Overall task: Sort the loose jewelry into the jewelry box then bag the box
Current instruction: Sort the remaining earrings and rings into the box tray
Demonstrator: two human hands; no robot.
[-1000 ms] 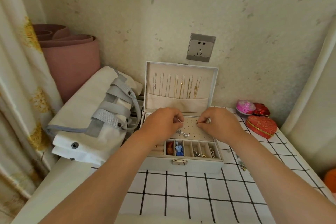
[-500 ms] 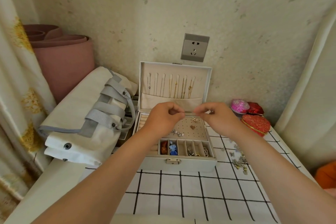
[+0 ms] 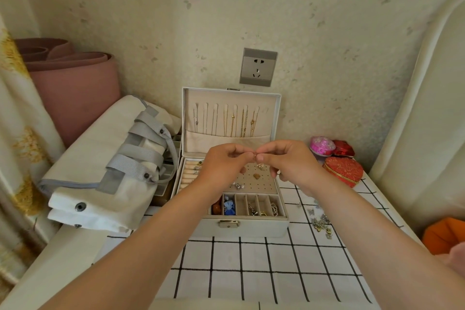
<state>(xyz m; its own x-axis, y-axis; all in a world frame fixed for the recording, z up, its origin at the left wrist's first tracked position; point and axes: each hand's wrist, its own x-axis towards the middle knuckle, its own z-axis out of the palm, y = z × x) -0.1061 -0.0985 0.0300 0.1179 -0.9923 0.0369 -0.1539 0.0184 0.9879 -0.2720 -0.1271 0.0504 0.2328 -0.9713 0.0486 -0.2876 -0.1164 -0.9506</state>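
White canvas bag (image 3: pixel 100 158) folded, far left. Left hand (image 3: pixel 224 168) and right hand (image 3: pixel 289 163) fingertips together pinch one tiny piece (image 3: pixel 254 155) above the open jewelry box (image 3: pixel 251 230). Risk: a loosened pinch drops it into the wrong compartment. Loose jewelry (image 3: pixel 320 224) lies on the table, right.

**Bare Hands and Forearms, Seen From the Wearer's Own Eye Line**

Caught by a head-worn camera, the person's left hand (image 3: pixel 224 168) and right hand (image 3: pixel 292 163) are uncovered. The left forearm (image 3: pixel 151 241) and right forearm (image 3: pixel 377 234) are bare from the wrists to the bottom edge of the frame. The wide lens makes both arms broaden toward the viewer. A short, rounded thumbnail (image 3: pixel 259 158) shows on the right hand, and the knuckles of both hands read as soft ridges.
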